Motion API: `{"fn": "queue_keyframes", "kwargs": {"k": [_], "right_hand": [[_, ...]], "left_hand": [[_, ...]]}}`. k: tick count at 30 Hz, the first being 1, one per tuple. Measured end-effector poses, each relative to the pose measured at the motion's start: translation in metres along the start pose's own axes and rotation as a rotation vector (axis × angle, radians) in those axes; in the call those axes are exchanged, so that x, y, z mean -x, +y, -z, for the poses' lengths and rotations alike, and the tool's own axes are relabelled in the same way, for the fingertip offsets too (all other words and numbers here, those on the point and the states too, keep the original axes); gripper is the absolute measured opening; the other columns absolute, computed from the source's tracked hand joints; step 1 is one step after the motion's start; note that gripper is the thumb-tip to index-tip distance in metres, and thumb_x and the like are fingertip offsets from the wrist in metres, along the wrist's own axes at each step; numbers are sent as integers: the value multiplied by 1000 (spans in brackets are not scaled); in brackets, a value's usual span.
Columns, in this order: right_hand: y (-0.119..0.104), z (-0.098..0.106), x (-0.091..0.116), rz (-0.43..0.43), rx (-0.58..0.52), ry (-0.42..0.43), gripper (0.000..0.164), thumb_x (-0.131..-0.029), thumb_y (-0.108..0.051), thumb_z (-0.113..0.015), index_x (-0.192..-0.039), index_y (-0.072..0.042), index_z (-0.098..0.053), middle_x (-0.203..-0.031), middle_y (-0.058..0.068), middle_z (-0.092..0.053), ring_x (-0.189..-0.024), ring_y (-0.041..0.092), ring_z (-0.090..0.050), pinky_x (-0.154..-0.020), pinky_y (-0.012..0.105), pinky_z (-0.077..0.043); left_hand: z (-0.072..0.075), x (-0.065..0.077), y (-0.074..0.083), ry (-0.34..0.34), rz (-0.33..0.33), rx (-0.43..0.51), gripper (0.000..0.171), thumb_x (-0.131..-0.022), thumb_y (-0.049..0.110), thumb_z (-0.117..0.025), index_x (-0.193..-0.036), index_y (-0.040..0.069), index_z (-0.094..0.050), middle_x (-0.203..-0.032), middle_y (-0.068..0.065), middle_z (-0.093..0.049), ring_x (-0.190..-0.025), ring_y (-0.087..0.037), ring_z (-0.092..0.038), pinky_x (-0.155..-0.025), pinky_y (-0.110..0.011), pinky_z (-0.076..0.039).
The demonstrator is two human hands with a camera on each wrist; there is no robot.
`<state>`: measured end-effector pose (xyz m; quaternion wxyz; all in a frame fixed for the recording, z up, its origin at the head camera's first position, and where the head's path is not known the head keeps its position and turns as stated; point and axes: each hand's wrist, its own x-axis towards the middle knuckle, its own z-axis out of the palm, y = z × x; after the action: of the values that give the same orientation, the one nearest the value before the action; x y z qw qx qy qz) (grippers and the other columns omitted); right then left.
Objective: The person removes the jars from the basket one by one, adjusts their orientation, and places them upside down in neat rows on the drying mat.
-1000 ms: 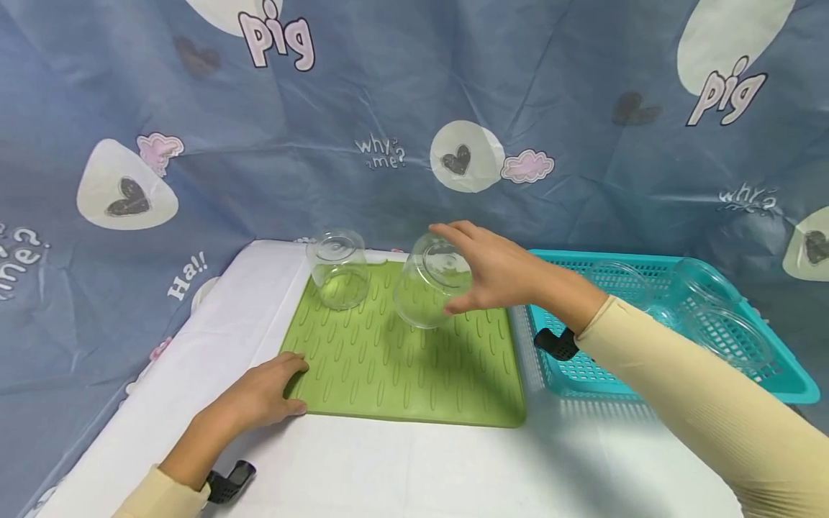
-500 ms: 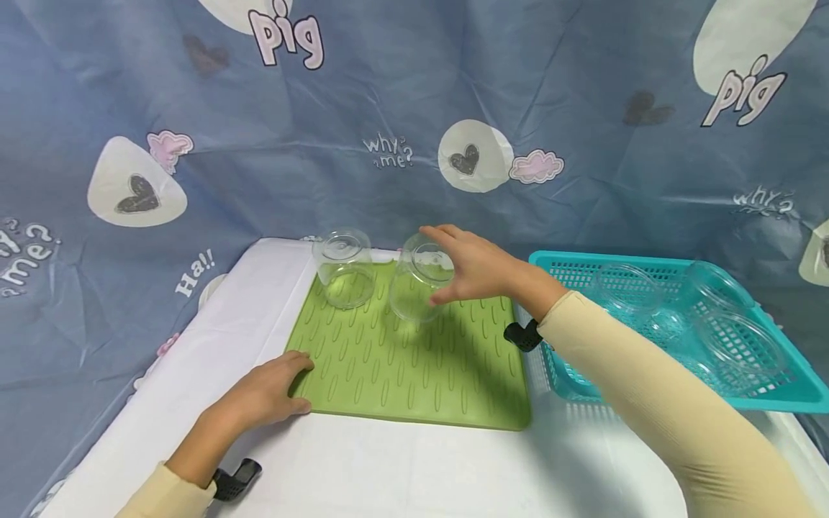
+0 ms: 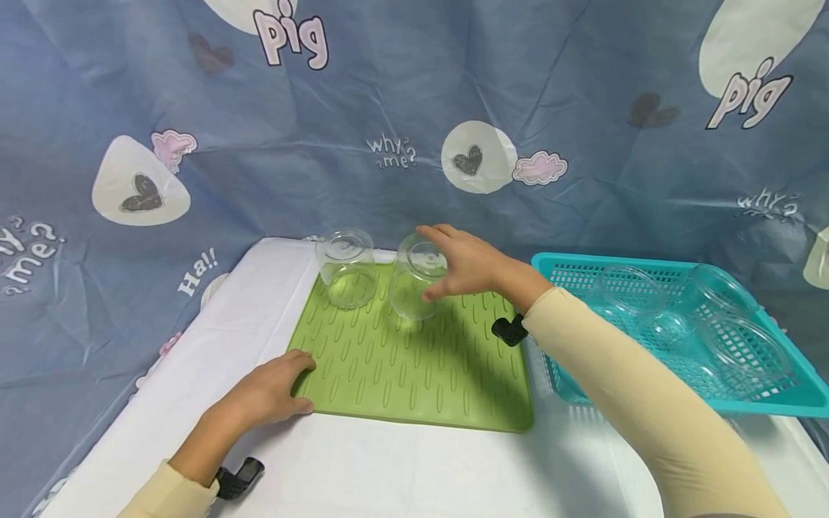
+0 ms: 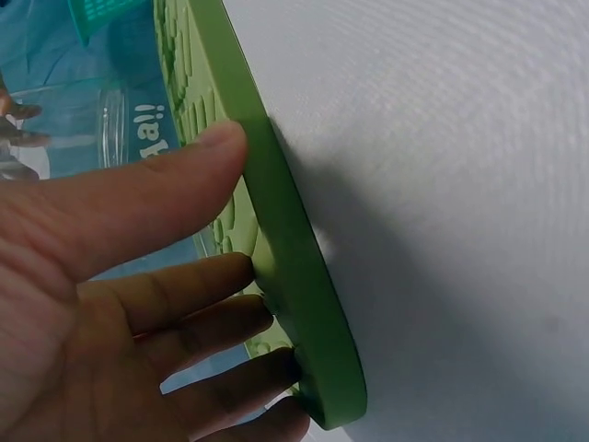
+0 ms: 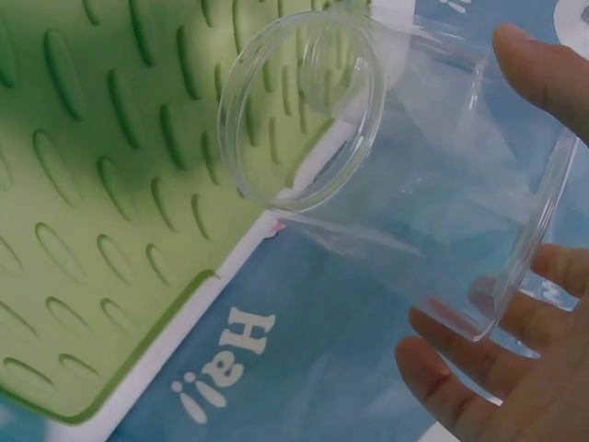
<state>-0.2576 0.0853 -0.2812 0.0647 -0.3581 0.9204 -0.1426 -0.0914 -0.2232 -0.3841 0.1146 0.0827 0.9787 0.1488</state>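
Observation:
My right hand grips a clear cup held upside down, fingers on its far side and thumb on its near side. The cup's open rim faces the green ribbed mat, close over its back half; the right wrist view shows the clear cup between thumb and fingers. To its left, a second clear cup stands inverted at the mat's back left corner. My left hand lies at the mat's front left corner; in the left wrist view its thumb and fingertips touch the mat's edge.
A turquoise basket stands right of the mat, holding several clear cups, among them a clear cup lying on its side. White cloth covers the table. A blue printed curtain hangs right behind the mat and basket.
My right hand has moved left and slightly down with the cup, bringing it nearer to the standing cup and to the mat. My left hand has stayed at the mat's corner.

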Motion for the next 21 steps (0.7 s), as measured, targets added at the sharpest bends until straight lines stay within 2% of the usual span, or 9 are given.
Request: {"fn": "queue_keyframes", "kwargs": {"k": [7, 21], "right_hand": [[6, -1, -5, -56, -20, -2, 112, -73, -49, -84, -159, -22, -19, -161, 11, -30, -145, 34, -38, -116, 55, -40], [14, -13, -17, -106, -66, 5, 110, -73, -50, -82, -159, -22, -20, -159, 12, -33, -143, 35, -41, -117, 56, -39]], "left_hand": [[1, 0, -1, 1, 3, -3, 64, -75, 24, -85, -129, 0, -60, -140, -21, -55, -126, -44, -55, -105, -58, -48], [-4, 12, -19, 4, -136, -33, 62, -86, 30, -76, -137, -1, -57, -150, -22, -47, -137, -45, -45, -112, -59, -42]]}}
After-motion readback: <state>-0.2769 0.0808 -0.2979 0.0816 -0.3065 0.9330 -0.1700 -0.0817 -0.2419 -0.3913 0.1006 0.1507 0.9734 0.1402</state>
